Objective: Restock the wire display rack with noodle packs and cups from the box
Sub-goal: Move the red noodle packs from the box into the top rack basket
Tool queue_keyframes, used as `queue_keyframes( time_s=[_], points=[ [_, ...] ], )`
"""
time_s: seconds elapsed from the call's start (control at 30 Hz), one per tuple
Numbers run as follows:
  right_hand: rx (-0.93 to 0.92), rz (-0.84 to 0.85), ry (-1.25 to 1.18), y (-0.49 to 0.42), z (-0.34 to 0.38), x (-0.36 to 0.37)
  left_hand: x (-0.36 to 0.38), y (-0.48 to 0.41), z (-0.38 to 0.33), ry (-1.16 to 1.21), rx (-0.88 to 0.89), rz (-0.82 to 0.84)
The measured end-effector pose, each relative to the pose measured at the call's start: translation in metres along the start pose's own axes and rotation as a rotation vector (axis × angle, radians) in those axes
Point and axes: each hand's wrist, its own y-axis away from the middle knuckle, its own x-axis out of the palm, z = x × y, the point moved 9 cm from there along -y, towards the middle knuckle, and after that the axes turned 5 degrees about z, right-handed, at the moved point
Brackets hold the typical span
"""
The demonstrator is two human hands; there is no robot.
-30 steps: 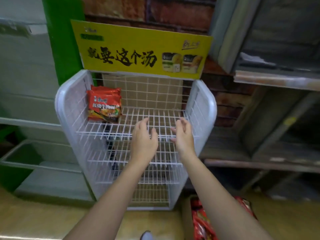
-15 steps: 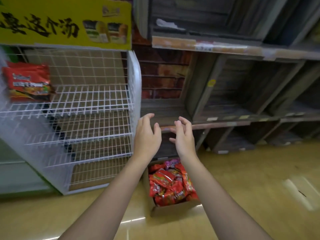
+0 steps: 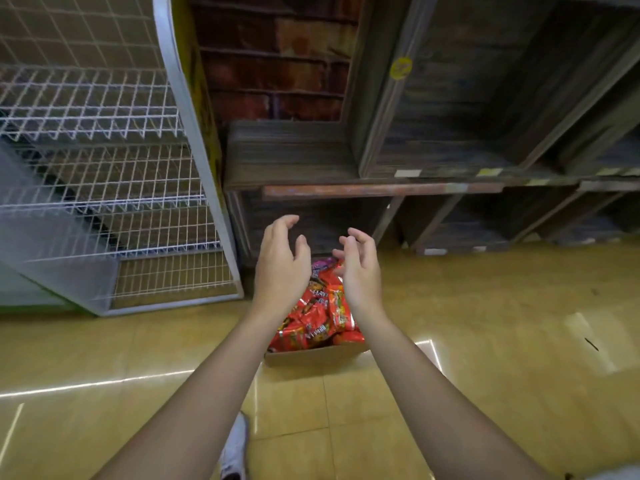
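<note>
A cardboard box (image 3: 311, 356) sits on the floor, filled with several red noodle packs (image 3: 313, 320). My left hand (image 3: 282, 263) and my right hand (image 3: 358, 268) hover side by side above the box, fingers loosely curled, holding nothing. The white wire display rack (image 3: 104, 188) stands at the left, its lower shelves visible and bare; its top shelf is out of view.
Dark wooden shelving (image 3: 433, 150) runs along the back and right, with a low ledge just behind the box. A brick wall (image 3: 270, 64) shows between rack and shelving. Yellow tiled floor (image 3: 485, 323) spreads around. My white shoe (image 3: 235, 448) is below.
The view has swung right and down, from the rack to the box. Both hands have left the rack's top shelf and come over the noodle packs, fingers curling.
</note>
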Motion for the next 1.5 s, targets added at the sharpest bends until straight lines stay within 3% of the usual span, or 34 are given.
queue_keyframes(
  time_s=[0.17, 0.47, 0.63, 0.7, 0.83, 0.9, 0.97, 1.07, 1.3, 1.4, 1.5],
  points=[
    [-0.024, -0.001, 0.008, -0.046, -0.067, 0.013, 0.045, -0.035, 0.071, -0.003, -0.006, 0.014],
    [-0.068, 0.022, 0.037, -0.141, -0.298, 0.079, 0.151, -0.079, 0.295, -0.038, 0.001, 0.005],
    [-0.098, 0.097, 0.071, -0.179, -0.388, 0.112, 0.193, -0.097, 0.383, -0.055, -0.013, -0.008],
    [-0.133, 0.254, 0.265, -0.186, -0.407, 0.13, 0.201, -0.102, 0.405, -0.067, -0.008, -0.001],
    [-0.163, 0.637, 0.911, -0.184, -0.463, 0.165, 0.203, -0.102, 0.44, -0.096, -0.013, 0.001],
    [-0.159, 0.676, 1.162, -0.19, -0.483, 0.169, 0.2, -0.098, 0.448, -0.09, -0.017, -0.006],
    [-0.27, 0.601, 1.242, -0.198, -0.482, 0.172, 0.196, -0.094, 0.451, -0.09, -0.021, -0.017],
    [-0.39, 0.424, 1.04, -0.21, -0.453, 0.161, 0.193, -0.088, 0.453, -0.088, -0.026, -0.018],
    [-0.183, 0.304, 0.251, -0.213, -0.4, 0.108, 0.188, -0.079, 0.453, 0.111, -0.126, -0.041],
    [-0.057, 0.317, 0.158, -0.207, -0.407, 0.107, 0.209, -0.073, 0.463, 0.413, -0.338, 0.102],
    [-0.045, 0.276, 0.192, -0.208, -0.412, 0.101, 0.23, -0.065, 0.475, 0.606, -0.485, 0.201]
  ],
)
